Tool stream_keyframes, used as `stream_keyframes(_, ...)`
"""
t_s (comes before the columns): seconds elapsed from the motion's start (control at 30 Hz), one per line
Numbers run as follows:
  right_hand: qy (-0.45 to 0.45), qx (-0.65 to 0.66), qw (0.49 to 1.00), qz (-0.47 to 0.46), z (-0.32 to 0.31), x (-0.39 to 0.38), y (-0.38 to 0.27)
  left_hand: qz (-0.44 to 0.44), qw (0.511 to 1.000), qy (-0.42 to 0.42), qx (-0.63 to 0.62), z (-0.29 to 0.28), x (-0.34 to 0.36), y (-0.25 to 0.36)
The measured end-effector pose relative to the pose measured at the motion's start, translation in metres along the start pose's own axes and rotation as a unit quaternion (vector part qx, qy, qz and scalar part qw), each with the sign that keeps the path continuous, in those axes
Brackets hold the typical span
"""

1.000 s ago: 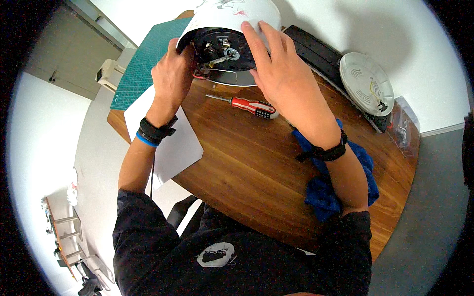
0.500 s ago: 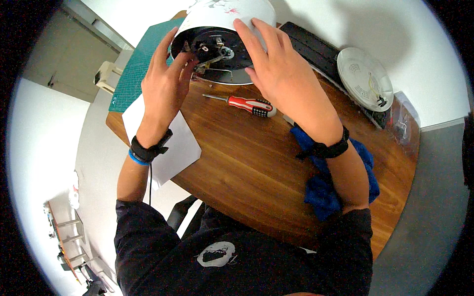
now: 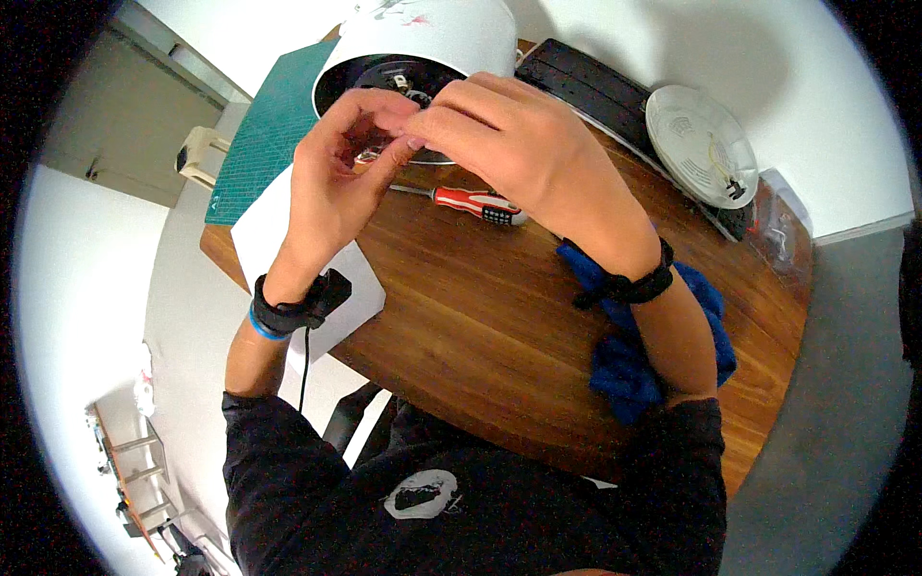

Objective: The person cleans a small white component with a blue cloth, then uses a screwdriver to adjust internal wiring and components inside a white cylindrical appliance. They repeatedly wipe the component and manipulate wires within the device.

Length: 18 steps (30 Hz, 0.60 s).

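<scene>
A white round appliance housing (image 3: 432, 36) with a flower print, like a rice cooker body, lies on its side with its black open underside towards me. Metal parts show inside it. Just in front of that opening, my left hand (image 3: 331, 187) and my right hand (image 3: 543, 158) meet at the fingertips. Both are closed in a pinch; whatever they hold between them is hidden by the fingers. Below them on the table rests a red, white and black screwdriver (image 3: 475, 204), its shaft pointing left.
A green cutting mat (image 3: 259, 144) and white paper (image 3: 351, 298) lie at the left. Along the right stand a black flat case (image 3: 586, 82), a round white vented cover (image 3: 691, 134) with wires and a clear plastic bag (image 3: 780, 226). A blue cloth (image 3: 624, 370) lies under my right forearm.
My hands have left the housing, where the left reached inside and the right steadied the rim. They have come together in front of it, fingertips pinched.
</scene>
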State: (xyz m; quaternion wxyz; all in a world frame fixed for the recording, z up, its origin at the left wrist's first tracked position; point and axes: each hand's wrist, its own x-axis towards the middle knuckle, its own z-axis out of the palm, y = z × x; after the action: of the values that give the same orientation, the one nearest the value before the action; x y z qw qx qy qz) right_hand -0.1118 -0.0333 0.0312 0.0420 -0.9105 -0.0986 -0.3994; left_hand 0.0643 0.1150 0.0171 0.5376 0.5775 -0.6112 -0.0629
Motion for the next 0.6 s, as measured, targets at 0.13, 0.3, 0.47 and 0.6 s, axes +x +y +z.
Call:
stream_keyframes(0.13,-0.005,0.029,1.000,0.008,0.002,-0.005,0.009,-0.060,0.995,-0.021,-0.077,0.004,0.004,-0.001)
stream_keyframes(0.3,-0.044,0.021,0.999,0.021,0.000,-0.009,0.015,-0.036,0.998,-0.051,-0.024,0.006,0.006,-0.008)
stream_keyframes(0.47,-0.078,-0.013,0.994,0.072,0.006,-0.024,0.024,0.036,0.962,-0.133,0.234,0.005,0.017,-0.015)
stream_keyframes(0.6,-0.150,-0.001,0.981,0.121,-0.005,-0.033,0.031,0.059,0.939,-0.170,0.295,0.005,0.022,-0.022)
